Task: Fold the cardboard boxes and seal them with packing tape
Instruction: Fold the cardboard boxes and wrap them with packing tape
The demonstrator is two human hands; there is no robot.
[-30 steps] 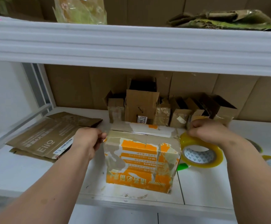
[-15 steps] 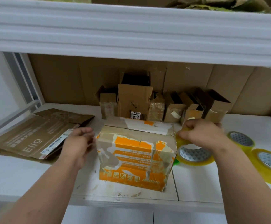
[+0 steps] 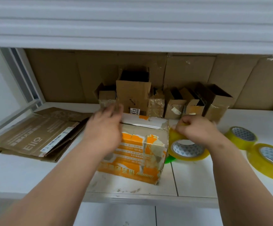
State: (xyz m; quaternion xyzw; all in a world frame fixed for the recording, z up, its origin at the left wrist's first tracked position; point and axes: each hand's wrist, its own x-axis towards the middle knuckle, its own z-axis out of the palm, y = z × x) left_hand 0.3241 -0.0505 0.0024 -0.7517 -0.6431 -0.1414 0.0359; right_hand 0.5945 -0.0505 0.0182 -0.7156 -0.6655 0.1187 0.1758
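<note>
White shelf [image 3: 34,173] backed with brown cardboard, a row of small open cartons [image 3: 174,103] along the rear, the tallest labelled "613". The left hand [image 3: 104,129] reaches across the top of the orange-printed box [image 3: 140,152] standing at the shelf's centre, fingers extended and motion-blurred; the right hand [image 3: 196,128], just right of the box, pinches the yellowish strip pulled up from the tape roll [image 3: 187,150] lying below it. Flattened cardboard [image 3: 34,136] at left reads "EiiO"; two further tape rolls [image 3: 262,152] lie at right
</note>
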